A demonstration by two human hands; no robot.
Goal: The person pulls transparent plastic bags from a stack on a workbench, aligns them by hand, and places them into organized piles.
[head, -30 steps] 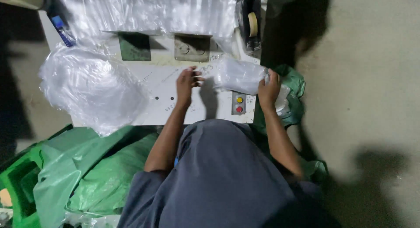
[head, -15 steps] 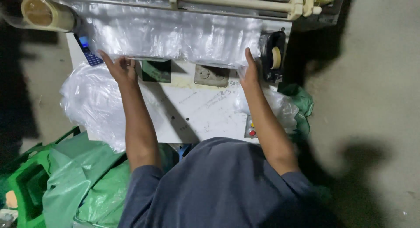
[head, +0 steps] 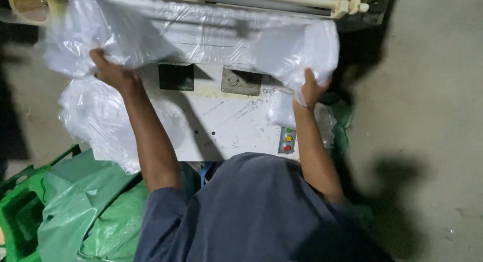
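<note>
Head cam shows my left hand [head: 113, 73] and right hand [head: 312, 88] both clenched on the clear plastic sheet [head: 201, 28], stretched across the white machine [head: 221, 123]'s top, nothing sealed yet I reckon.

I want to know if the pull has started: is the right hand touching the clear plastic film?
Touching. The head view shows the right hand closed on a bunched fold of the clear plastic film.

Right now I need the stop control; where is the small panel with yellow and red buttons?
Head view: small grey button panel on the white machine top's near edge, beside the right forearm.
</note>
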